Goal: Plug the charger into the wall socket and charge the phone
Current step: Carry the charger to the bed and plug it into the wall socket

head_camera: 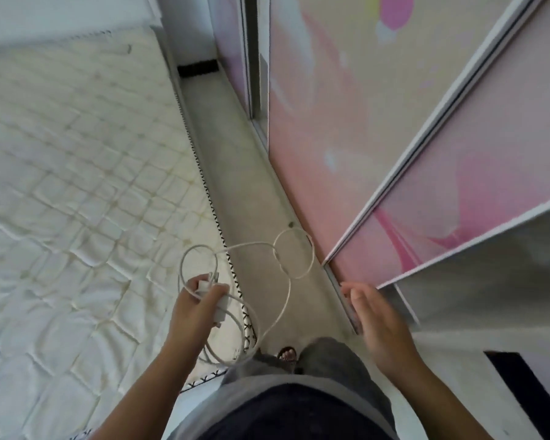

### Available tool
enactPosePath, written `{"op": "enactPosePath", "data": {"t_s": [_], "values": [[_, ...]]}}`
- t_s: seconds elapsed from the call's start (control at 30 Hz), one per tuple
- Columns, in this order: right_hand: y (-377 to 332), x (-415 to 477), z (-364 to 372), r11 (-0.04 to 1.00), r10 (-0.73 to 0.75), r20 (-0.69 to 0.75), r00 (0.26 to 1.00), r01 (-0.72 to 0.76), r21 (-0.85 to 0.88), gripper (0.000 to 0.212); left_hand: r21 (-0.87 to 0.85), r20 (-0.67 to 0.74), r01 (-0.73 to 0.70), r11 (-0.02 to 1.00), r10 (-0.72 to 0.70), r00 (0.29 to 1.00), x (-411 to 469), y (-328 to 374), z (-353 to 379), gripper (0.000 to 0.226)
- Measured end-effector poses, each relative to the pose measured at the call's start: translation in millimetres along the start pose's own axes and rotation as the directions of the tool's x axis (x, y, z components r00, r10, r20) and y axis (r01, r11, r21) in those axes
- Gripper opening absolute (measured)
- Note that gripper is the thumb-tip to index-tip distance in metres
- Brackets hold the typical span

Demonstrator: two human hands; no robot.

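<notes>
My left hand is closed around a white charger block near the bottom centre, just over the mattress edge. Its white cable hangs from the hand in several loose loops above the floor strip. My right hand is open and holds nothing, fingers together, next to the edge of the sliding wardrobe door. No phone and no wall socket show in this view.
A white quilted mattress fills the left. A narrow grey floor strip runs between it and the pink-patterned sliding wardrobe doors on the right. My foot in a sandal stands on the floor below.
</notes>
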State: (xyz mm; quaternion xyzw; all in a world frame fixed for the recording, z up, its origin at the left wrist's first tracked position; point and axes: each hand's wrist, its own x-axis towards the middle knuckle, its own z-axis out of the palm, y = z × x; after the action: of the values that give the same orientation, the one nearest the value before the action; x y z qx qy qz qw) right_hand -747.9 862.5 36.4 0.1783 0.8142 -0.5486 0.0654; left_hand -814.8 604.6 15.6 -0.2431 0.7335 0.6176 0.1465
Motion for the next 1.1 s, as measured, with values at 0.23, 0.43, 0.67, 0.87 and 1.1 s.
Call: {"op": "enactPosePath", "data": {"t_s": [0.23, 0.43, 0.67, 0.87, 1.1], "values": [[-37, 144, 10, 0.994, -0.033, 0.261, 0.965, 0.058, -0.087, 0.039, -0.116, -0.259, 0.118, 0.986, -0.144, 0.955, 53, 17, -3, 0.04], [-97, 288, 29, 0.988, -0.121, 0.404, 0.907, 0.149, -0.037, 0.044, -0.202, -0.383, 0.069, 0.977, -0.144, 0.912, 127, 74, 26, 0.026], [-144, 387, 69, 0.989, -0.133, 0.479, 0.868, 0.15, 0.002, 0.038, -0.27, -0.47, 0.062, 0.961, -0.187, 0.863, 202, 129, 34, 0.015], [-176, 473, 95, 0.99, -0.116, 0.455, 0.883, 0.139, -0.018, 0.052, -0.314, -0.428, 0.098, 0.944, -0.233, 0.873, 300, 173, 21, 0.019], [-243, 567, 136, 0.988, -0.114, 0.421, 0.9, 0.147, -0.048, 0.044, -0.213, -0.365, 0.056, 0.975, -0.132, 0.922, 424, 251, -27, 0.012]]}}
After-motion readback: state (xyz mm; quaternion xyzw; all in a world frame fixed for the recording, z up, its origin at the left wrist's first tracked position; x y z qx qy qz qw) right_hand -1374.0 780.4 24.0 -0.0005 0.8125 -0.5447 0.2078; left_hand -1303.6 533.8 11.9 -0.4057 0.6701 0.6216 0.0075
